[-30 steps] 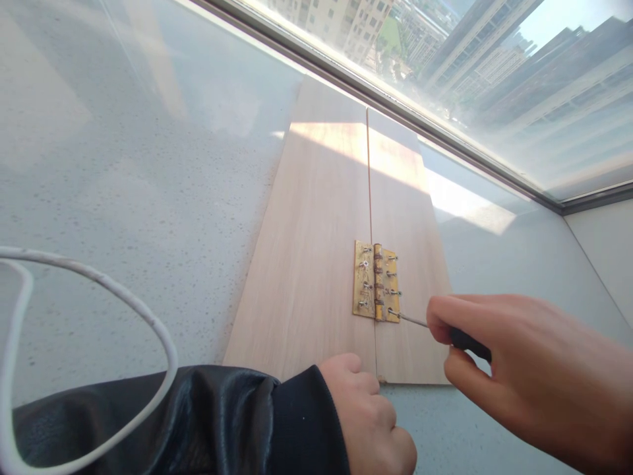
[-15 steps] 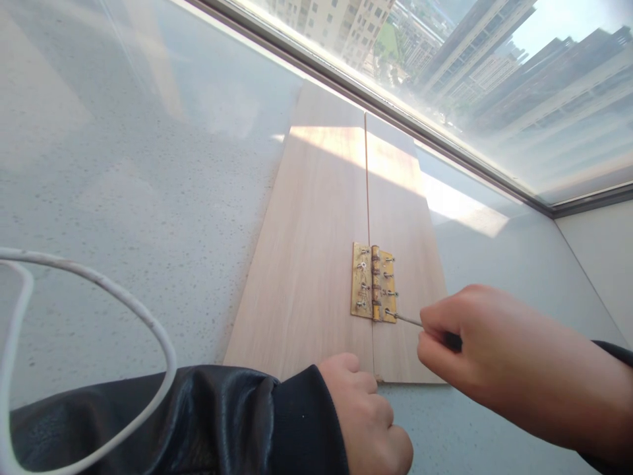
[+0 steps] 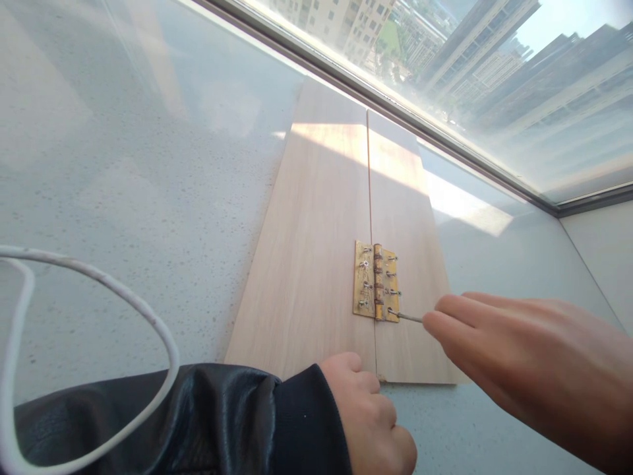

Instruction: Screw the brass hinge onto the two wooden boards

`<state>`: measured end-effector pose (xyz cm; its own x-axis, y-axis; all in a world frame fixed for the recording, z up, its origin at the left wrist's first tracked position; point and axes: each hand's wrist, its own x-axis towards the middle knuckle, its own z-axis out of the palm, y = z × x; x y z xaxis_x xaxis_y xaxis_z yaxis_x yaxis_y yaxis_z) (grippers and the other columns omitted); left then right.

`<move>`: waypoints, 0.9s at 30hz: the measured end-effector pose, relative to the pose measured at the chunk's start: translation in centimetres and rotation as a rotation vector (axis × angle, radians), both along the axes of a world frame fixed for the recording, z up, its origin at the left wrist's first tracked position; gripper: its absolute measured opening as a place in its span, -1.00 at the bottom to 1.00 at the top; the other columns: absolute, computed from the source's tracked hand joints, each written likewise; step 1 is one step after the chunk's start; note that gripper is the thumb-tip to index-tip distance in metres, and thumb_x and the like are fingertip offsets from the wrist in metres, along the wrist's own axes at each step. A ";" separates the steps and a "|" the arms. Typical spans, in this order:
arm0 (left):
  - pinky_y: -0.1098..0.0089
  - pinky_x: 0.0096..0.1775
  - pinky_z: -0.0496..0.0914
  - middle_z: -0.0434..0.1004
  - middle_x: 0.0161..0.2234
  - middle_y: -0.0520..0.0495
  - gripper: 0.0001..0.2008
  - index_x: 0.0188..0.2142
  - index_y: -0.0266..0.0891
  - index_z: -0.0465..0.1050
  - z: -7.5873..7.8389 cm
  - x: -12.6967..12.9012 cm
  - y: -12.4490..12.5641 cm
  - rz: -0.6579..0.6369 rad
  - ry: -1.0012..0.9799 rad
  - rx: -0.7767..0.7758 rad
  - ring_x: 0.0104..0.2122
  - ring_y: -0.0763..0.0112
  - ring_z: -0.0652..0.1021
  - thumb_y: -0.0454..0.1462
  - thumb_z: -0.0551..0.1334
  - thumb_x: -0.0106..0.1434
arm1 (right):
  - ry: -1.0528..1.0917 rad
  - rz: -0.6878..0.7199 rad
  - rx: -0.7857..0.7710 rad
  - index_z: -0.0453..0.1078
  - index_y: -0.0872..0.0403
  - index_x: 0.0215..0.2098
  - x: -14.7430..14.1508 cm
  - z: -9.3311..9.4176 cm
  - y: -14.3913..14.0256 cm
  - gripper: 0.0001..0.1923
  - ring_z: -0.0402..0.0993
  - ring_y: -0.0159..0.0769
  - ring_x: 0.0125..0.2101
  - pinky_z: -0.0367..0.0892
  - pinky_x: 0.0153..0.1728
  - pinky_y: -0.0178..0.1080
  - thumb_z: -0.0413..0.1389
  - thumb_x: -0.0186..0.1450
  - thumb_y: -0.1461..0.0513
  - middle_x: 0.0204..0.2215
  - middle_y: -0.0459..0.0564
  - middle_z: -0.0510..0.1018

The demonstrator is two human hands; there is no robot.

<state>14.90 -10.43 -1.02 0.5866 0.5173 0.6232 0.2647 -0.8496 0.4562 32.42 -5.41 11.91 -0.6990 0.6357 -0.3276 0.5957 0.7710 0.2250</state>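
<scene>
Two pale wooden boards lie side by side on a grey stone sill, joined by a brass hinge with several screws. My right hand grips a thin screwdriver, its handle hidden under the fingers. The tip sits on the nearest screw of the hinge's right leaf. My left hand is a closed fist resting at the near edge of the boards, just below the seam. It holds nothing that I can see.
A white cable loops across the left foreground over my dark sleeve. The window frame runs along the far edge of the grey sill. A white wall closes the right end.
My right hand has turned around the screwdriver, so the fingers now lie flatter and cover the dark handle. The tip stays on the same screw. My left hand has not moved.
</scene>
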 end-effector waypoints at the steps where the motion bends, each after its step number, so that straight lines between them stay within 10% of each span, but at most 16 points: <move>1: 0.36 -0.55 -0.14 0.22 -0.74 0.11 -0.48 -0.71 -0.24 0.09 -0.1 0.2 -0.1 0.022 -0.021 -0.001 -0.68 0.48 0.21 -0.20 0.49 -0.17 | -0.002 0.072 -0.017 0.11 -0.02 -0.45 -0.1 0.0 -0.2 -0.73 0.11 -0.31 -0.64 -0.21 -0.52 -0.17 -0.08 0.15 0.49 -0.59 -0.12 0.27; 5: 0.33 -0.54 -0.21 0.21 -0.77 0.11 -0.45 -0.74 -0.25 0.02 -0.5 0.9 -0.4 0.109 -0.103 -0.030 -0.70 0.49 0.17 -0.26 0.49 -0.26 | 0.057 0.064 0.006 0.15 -0.03 -0.47 -0.9 -0.5 -0.3 -0.71 0.11 -0.28 -0.68 -0.24 -0.53 -0.15 -0.12 0.11 0.50 -0.63 -0.11 0.29; 13: 0.31 -0.54 -0.22 0.13 -0.81 0.11 -0.37 -0.74 -0.27 -0.08 -1.0 1.4 -0.8 0.164 -0.131 -0.062 -0.72 0.51 0.12 -0.24 0.49 -0.25 | 0.082 -0.490 -0.030 0.06 -0.02 -0.64 -1.4 -1.2 2.0 -0.74 0.11 -0.40 -0.77 -0.09 -0.73 -0.33 0.07 0.06 0.33 -0.79 -0.20 0.23; 18: 0.32 -0.54 -0.21 0.16 -0.78 0.11 -0.42 -0.73 -0.26 -0.02 -0.5 1.2 -0.7 0.097 -0.081 -0.023 -0.70 0.49 0.16 -0.24 0.48 -0.20 | 0.090 -0.015 0.021 0.18 -0.02 -0.53 -1.3 -0.4 0.3 -0.76 0.18 -0.29 -0.68 -0.17 -0.58 -0.19 -0.07 0.11 0.45 -0.63 -0.11 0.36; 22: 0.33 -0.55 -0.20 0.17 -0.77 0.11 -0.45 -0.75 -0.26 0.01 -0.3 0.9 -0.5 0.144 -0.106 -0.015 -0.70 0.49 0.16 -0.25 0.48 -0.23 | 0.034 0.049 0.001 0.17 -0.03 -0.51 -1.3 -0.6 -0.7 -0.70 0.17 -0.27 -0.69 -0.21 -0.55 -0.16 -0.12 0.11 0.51 -0.63 -0.11 0.32; 27: 0.35 -0.54 -0.16 0.19 -0.74 0.12 -0.47 -0.71 -0.24 0.05 -0.4 0.4 -0.2 0.058 -0.047 0.004 -0.68 0.49 0.19 -0.21 0.48 -0.21 | -0.038 -0.440 -0.023 0.08 -0.02 -0.58 -1.8 -1.1 1.0 -0.77 -0.01 -0.38 -0.77 -0.23 -0.67 -0.26 0.02 0.17 0.31 -0.78 -0.18 0.20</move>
<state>15.31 -10.67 -1.46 0.5258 0.5465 0.6519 0.2915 -0.8357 0.4655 30.60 -4.41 10.82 -0.3507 0.8623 -0.3653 0.8601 0.4509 0.2385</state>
